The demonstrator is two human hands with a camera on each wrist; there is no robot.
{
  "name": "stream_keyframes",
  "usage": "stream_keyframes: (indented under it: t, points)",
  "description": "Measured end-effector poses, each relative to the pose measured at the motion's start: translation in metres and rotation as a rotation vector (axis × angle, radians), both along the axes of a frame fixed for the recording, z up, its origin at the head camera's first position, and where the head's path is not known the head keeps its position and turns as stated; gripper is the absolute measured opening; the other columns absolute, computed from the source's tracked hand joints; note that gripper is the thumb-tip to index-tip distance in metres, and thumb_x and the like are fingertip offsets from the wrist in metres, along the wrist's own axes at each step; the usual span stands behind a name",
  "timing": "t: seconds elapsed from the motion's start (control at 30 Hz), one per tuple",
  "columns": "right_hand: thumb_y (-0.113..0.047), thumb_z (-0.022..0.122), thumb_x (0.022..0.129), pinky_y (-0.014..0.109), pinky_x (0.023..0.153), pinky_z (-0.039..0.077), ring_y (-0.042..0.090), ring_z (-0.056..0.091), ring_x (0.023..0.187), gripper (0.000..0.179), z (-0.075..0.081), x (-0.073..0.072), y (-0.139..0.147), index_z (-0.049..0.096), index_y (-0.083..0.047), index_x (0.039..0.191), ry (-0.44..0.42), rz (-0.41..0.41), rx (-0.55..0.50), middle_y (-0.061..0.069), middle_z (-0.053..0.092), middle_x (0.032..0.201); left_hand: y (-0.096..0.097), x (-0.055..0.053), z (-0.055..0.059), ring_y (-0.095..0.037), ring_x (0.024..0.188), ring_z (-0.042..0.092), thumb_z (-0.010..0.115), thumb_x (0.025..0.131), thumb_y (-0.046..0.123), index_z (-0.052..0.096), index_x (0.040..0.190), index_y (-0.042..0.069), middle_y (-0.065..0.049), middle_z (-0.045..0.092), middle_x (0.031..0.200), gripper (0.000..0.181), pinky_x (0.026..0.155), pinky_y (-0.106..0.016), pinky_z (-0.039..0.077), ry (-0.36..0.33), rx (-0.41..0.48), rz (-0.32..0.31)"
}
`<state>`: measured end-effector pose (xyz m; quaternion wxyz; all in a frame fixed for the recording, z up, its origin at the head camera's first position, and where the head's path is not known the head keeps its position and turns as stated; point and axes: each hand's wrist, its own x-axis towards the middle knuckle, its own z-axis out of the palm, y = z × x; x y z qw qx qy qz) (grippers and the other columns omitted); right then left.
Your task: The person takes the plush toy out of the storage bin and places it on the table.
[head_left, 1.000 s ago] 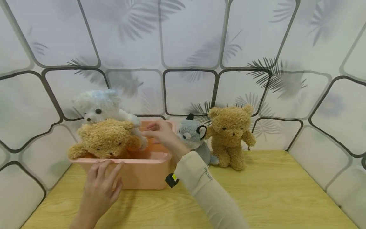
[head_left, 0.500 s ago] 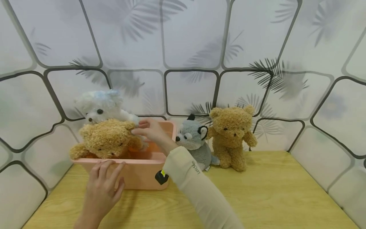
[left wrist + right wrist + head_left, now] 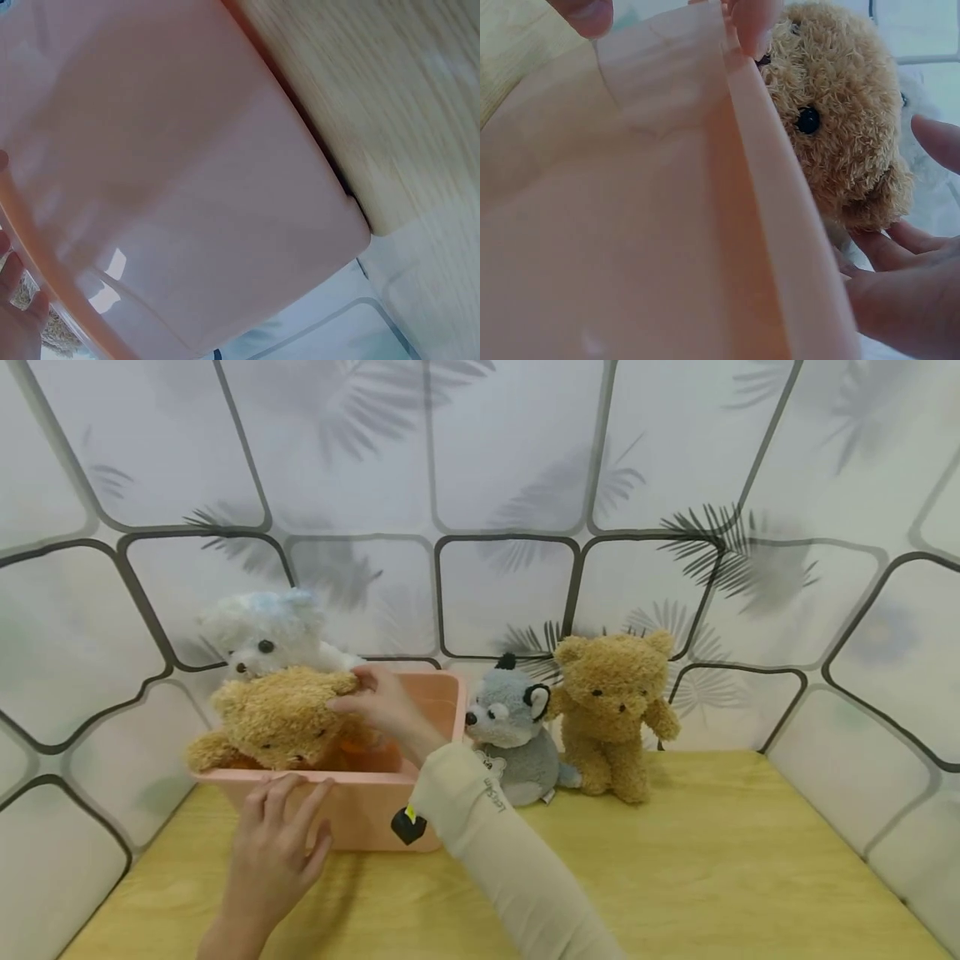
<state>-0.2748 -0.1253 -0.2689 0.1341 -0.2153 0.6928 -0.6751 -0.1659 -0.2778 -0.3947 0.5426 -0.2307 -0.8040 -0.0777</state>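
Observation:
A pink plastic bin [image 3: 352, 814] stands on the table at the left, and a tan teddy bear [image 3: 273, 710] leans in it, one arm over the rim. Behind that bear a white plush dog [image 3: 273, 631] rises above the bin. My left hand [image 3: 277, 847] holds the bin's front rim, its fingers hooked over the top and its thumb outside. With spread fingers my right hand [image 3: 386, 706] reaches over the bin to the tan bear's ear. In the right wrist view its fingers [image 3: 889, 251] touch the ear, while the thumb [image 3: 937, 142] stands apart from the bear.
Right of the bin sits a grey plush fox or husky [image 3: 521, 743] with black-edged ears. A second tan teddy bear [image 3: 615, 714] sits beside it. Patterned fabric walls [image 3: 510, 602] enclose the back and sides of the wooden table [image 3: 712, 860].
My right hand has moved left from the white dog's arm or paw to the tan bear's ear. The left hand has stayed on the rim.

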Motion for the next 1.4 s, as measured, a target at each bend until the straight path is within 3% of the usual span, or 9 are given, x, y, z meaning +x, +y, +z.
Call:
stream_keyframes:
  t: [0.2,0.4,0.77,0.9,1.13,1.4]
  points:
    - [-0.010,0.079,0.088,0.046,0.109,0.043,0.026,0.039,0.142,0.072,-0.001,-0.002,-0.008,0.046,-0.011,0.152,0.037,0.010,0.045,0.007,0.042,0.156,0.002,0.000,0.001,-0.049,0.097,0.048,0.041,0.100,0.029,0.068,0.113,-0.002,-0.030,0.054,0.109,0.043,0.093,-0.062,0.038,0.002,0.004,0.003]
    - [-0.006,0.081,0.084,0.043,0.115,0.036,0.020,0.032,0.146,0.079,-0.008,-0.003,-0.018,0.044,-0.014,0.153,0.158,0.028,0.093,0.001,0.036,0.160,0.003,0.000,0.000,-0.049,0.097,0.048,0.042,0.100,0.029,0.068,0.113,-0.002,-0.030,0.054,0.110,0.043,0.093,-0.062,0.039,0.004,0.007,0.002]
    - [-0.009,0.086,0.079,0.036,0.111,0.040,0.017,0.040,0.141,0.084,-0.015,-0.001,-0.026,0.046,-0.015,0.152,0.287,0.016,0.169,0.001,0.043,0.155,0.004,-0.002,-0.001,-0.049,0.095,0.046,0.043,0.098,0.028,0.068,0.113,-0.001,-0.030,0.054,0.109,0.041,0.092,-0.063,0.038,0.011,0.015,0.000]
    - [-0.015,0.088,0.078,0.035,0.110,0.040,0.016,0.042,0.140,0.085,-0.016,0.000,-0.026,0.046,-0.015,0.152,0.381,0.014,0.250,0.000,0.046,0.154,0.004,-0.002,-0.001,-0.049,0.096,0.047,0.042,0.099,0.029,0.068,0.113,-0.001,-0.030,0.053,0.110,0.042,0.092,-0.063,0.038,0.008,0.016,0.005]
    - [-0.035,0.087,0.079,0.042,0.105,0.045,0.019,0.050,0.133,0.081,-0.020,0.005,-0.022,0.050,-0.018,0.149,0.496,-0.083,0.472,0.000,0.051,0.149,0.004,-0.002,0.000,-0.050,0.096,0.047,0.042,0.100,0.029,0.067,0.113,-0.002,-0.031,0.053,0.110,0.042,0.092,-0.062,0.038,0.008,0.011,0.007]
    - [-0.032,0.086,0.081,0.031,0.092,0.052,0.018,0.058,0.122,0.076,-0.030,0.004,-0.020,0.048,-0.015,0.145,0.475,-0.042,0.382,0.003,0.058,0.141,0.004,-0.001,0.000,-0.050,0.097,0.047,0.041,0.100,0.031,0.066,0.114,-0.001,-0.030,0.053,0.111,0.043,0.091,-0.064,0.038,-0.002,-0.001,0.009]
